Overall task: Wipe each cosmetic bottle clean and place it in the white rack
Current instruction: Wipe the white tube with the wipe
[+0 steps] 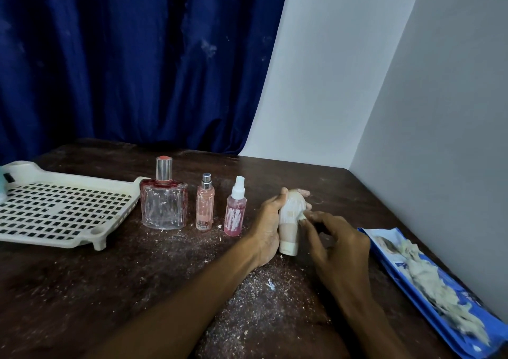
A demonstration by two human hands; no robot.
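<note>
A dark blue curtain (pixel 123 56) fills the background, and a grey wall (pixel 412 83) closes the corner beside it. Below them lies a dark brown desk (pixel 82 290), dusted with pale powder and crumbs.

The white rack (pixel 68 213) is the reference point. It lies flat on the desk, and its perforated floor holds none of the bottles in view. A teal object (pixel 2 185) shows at the rack's far left edge; what it is cannot be told.

Far right of the rack, along the wall, lies a blue packet (pixel 390 265) with crumpled pale wipes (pixel 428 284) heaped on it.

Well right of the rack, the left hand (pixel 268 229) grips a cream tube (pixel 290 221), with fingers curled round its far side and its cap pointing toward the camera. The right hand (pixel 338 246), further right again, has curled fingers that pinch a pale scrap (pixel 302 215) against the tube's side.

Three bottles stand upright in a row to the right of the rack:
- The large glass bottle (pixel 163 204), with a silver cap, touches the rack's right corner.
- The pink spray bottle (pixel 235 210), with a white nozzle, stands furthest from the rack, just beside the left hand.
- The slim pink bottle (pixel 204 207) stands between the other two.

All three carry pale smears.
</note>
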